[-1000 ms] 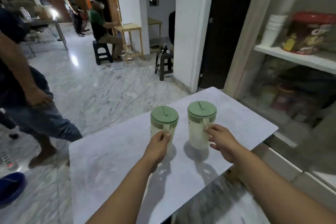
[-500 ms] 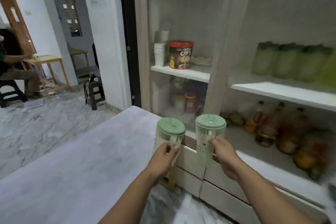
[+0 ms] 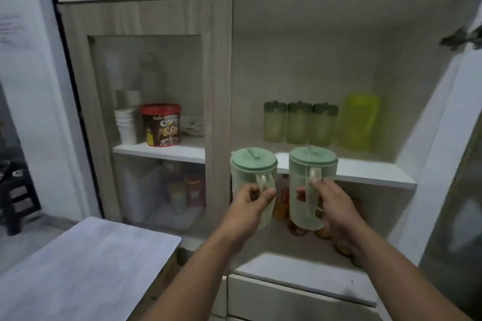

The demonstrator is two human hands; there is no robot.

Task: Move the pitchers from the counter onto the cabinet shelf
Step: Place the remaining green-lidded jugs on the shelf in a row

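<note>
I hold two pale green pitchers with green lids in the air in front of the open cabinet. My left hand grips the handle of the left pitcher. My right hand grips the handle of the right pitcher. Both pitchers hang upright, their lids about level with the front edge of the white cabinet shelf. At the back of that shelf stand three more green pitchers in a row.
A yellow-green container stands right of the row. The left compartment holds stacked white cups and a red cereal tub. Bottles and jars fill the lower shelf. The grey counter lies lower left. The open cabinet door is at right.
Both pitchers were lifted off the counter. My view swung right from the room to the cabinet, and the pitchers now hang close to the shelf's front edge.
</note>
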